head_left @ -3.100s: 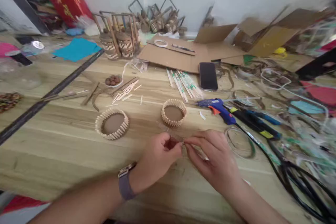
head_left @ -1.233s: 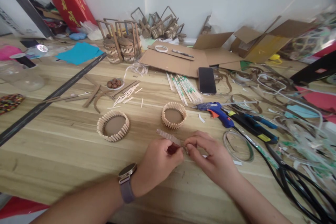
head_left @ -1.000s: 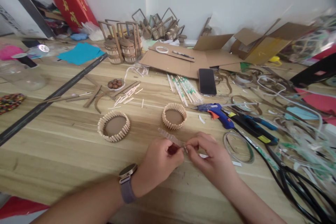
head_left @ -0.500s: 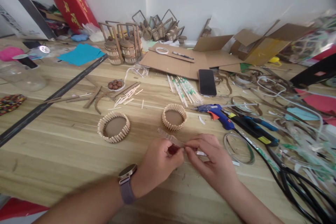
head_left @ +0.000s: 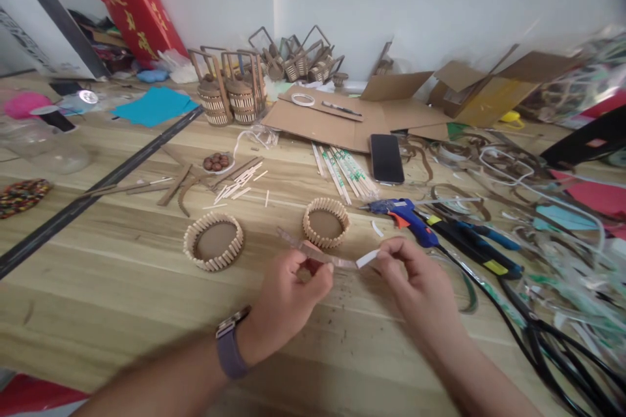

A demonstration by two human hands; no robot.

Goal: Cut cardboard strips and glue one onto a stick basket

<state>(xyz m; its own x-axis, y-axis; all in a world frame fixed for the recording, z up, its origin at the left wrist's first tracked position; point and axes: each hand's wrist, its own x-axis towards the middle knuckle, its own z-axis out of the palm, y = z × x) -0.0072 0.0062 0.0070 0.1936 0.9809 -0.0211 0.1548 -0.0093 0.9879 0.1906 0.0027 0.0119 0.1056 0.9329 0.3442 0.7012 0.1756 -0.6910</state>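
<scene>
Left hand (head_left: 296, 287) pinching brown strip (head_left: 320, 256), right hand (head_left: 418, 280) pinching white strip (head_left: 368, 258) at its end, stick-walled ring (head_left: 327, 240) just beyond, glue gun (head_left: 405, 210) to right.

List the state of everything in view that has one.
Left hand: pinching the thin strip
Right hand: pinching its white end
Thin strip: held between both hands
Left stick ring: upright, open-topped
Right stick ring: upright, open-topped
Glue gun: lying on its side
Phone: face-up, screen dark
Cardboard box: flaps open
Front baskets: standing upright
</scene>
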